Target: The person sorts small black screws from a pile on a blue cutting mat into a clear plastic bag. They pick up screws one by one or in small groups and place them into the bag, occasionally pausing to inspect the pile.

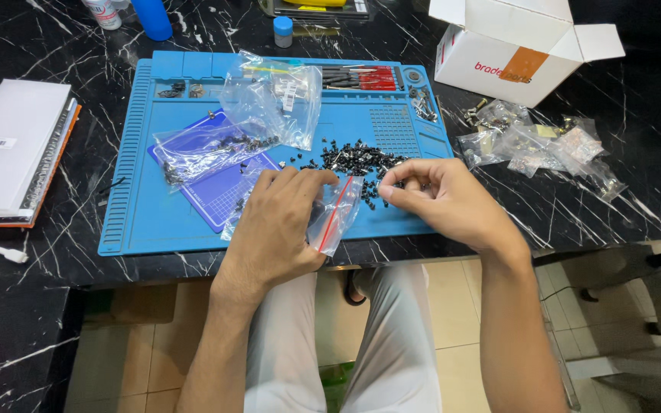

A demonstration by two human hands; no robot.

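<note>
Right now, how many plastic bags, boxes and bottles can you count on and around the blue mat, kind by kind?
Clear plastic bags on the blue mat: 3, namely two upper bags and the zip bag under the left hand
White cardboard box: 1
Blue-capped small bottle: 1
Total: 5
The heap of small bags to the right is too tangled to count.

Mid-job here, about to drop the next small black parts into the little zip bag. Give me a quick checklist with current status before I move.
1. Small clear zip bag held in left hand: ok.
2. Bag mouth open toward the pile: cannot tell; the fingers hide it.
3. Right hand pinching parts at the pile's edge: ok, though the parts pinched are too small to see.
4. Pile of small black parts all on the blue work mat: ok.
5. Larger clear bags lying apart from the pile: ok.
</note>
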